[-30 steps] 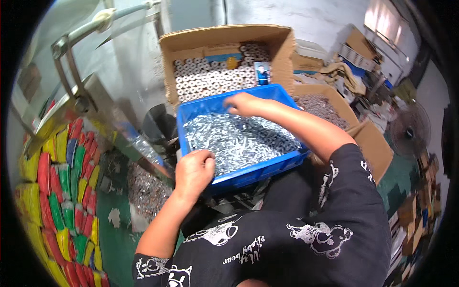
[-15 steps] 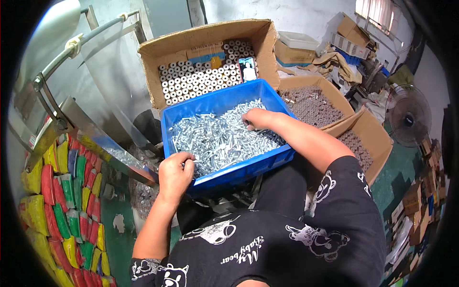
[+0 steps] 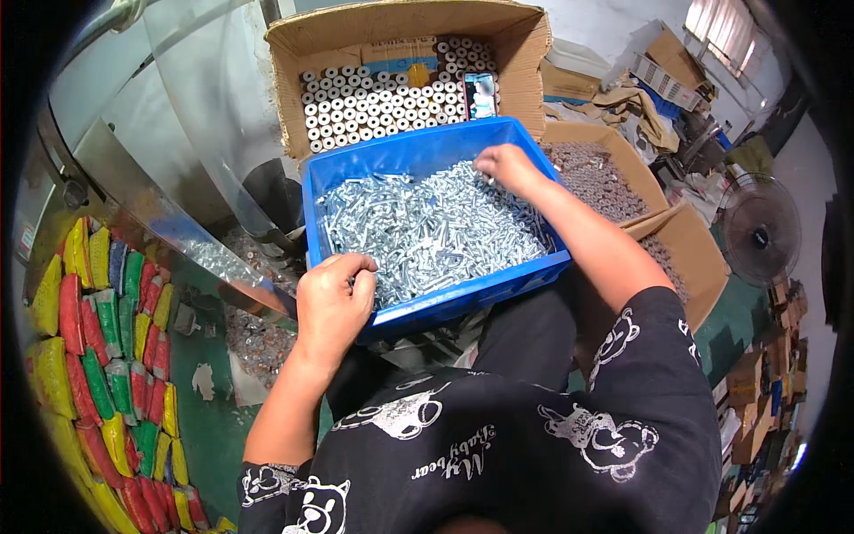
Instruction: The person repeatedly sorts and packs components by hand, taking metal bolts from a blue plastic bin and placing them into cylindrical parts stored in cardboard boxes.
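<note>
A blue plastic bin [image 3: 471, 291] in front of me holds a heap of small silvery metal screws or bolts [image 3: 418, 236]. My left hand [image 3: 334, 303] is at the bin's near left corner, over the rim, with its fingers curled in and the thumb against them. Whatever may be in that grip is hidden. Over the far right part of the heap is my right hand [image 3: 507, 169], slightly blurred, fingers drawn together and pointing left. I cannot make out what it holds.
Behind the bin, an open cardboard box [image 3: 405, 27] holds rows of white ring-ended cylinders [image 3: 378, 111], with a phone [image 3: 479, 96] propped there. Cardboard boxes [image 3: 703, 258] of small brownish parts stand right, near a fan [image 3: 761, 231]. Colourful packed bags [image 3: 116, 356] are stacked left.
The view has shifted, so the bin sits slightly higher and further right. My right hand has lifted a little from the heap; my left stays by the near left corner, fingers still curled.
</note>
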Demonstrator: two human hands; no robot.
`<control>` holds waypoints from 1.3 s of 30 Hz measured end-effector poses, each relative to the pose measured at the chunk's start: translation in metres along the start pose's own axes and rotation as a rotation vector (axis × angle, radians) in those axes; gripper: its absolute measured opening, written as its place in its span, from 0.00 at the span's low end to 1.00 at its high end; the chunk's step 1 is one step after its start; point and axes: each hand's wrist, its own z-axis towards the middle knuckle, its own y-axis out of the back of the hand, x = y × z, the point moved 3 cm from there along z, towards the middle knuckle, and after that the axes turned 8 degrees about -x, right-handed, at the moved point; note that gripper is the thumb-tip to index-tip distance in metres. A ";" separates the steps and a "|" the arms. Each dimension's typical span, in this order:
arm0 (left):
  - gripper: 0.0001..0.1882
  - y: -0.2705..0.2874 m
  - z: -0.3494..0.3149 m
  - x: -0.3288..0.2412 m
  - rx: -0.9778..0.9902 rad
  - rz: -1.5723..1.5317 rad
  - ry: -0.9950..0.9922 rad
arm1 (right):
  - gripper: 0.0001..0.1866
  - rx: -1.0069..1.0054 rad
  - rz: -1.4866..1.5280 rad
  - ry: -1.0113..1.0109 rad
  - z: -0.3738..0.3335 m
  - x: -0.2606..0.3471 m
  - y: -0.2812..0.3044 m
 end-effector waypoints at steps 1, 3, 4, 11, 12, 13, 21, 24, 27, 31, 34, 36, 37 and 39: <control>0.08 -0.001 -0.001 0.000 0.009 -0.007 0.010 | 0.12 0.051 0.480 -0.469 -0.001 -0.010 -0.003; 0.07 0.001 0.000 0.001 -0.002 -0.040 0.003 | 0.11 0.047 0.776 -0.687 0.003 -0.013 0.001; 0.08 0.002 0.001 0.001 -0.001 -0.046 -0.011 | 0.11 0.045 1.086 -0.895 0.002 -0.011 -0.001; 0.08 0.002 0.000 0.003 -0.003 -0.060 -0.031 | 0.14 0.249 -0.275 0.297 0.027 0.049 -0.067; 0.08 0.002 0.001 0.001 0.022 -0.050 -0.015 | 0.14 0.326 -0.411 0.228 0.029 0.046 -0.082; 0.08 0.003 0.000 0.002 0.018 -0.051 -0.014 | 0.14 0.406 -0.544 0.162 0.029 0.049 -0.091; 0.07 0.002 0.001 0.004 0.003 -0.076 -0.017 | 0.15 0.478 -0.188 0.229 0.009 0.052 -0.071; 0.07 0.002 0.001 0.005 0.003 -0.070 -0.017 | 0.15 0.428 -0.246 0.154 0.009 0.053 -0.077; 0.07 0.003 0.002 0.003 -0.007 -0.104 -0.003 | 0.16 0.335 -0.206 0.127 0.008 0.051 -0.074; 0.07 0.004 0.002 0.003 -0.014 -0.104 0.003 | 0.15 0.297 -0.040 0.071 0.002 0.056 -0.053; 0.07 0.003 0.002 0.001 0.016 -0.078 0.005 | 0.15 0.552 -0.358 0.138 -0.006 0.052 -0.054; 0.07 0.005 0.003 -0.001 0.026 -0.061 0.015 | 0.12 0.502 -0.335 0.196 -0.010 0.060 -0.058; 0.07 0.004 0.003 -0.001 0.029 -0.060 0.011 | 0.12 0.504 -0.295 0.216 -0.008 0.063 -0.055; 0.07 0.004 0.003 -0.002 0.026 -0.053 0.007 | 0.11 0.500 -0.268 0.215 -0.007 0.064 -0.050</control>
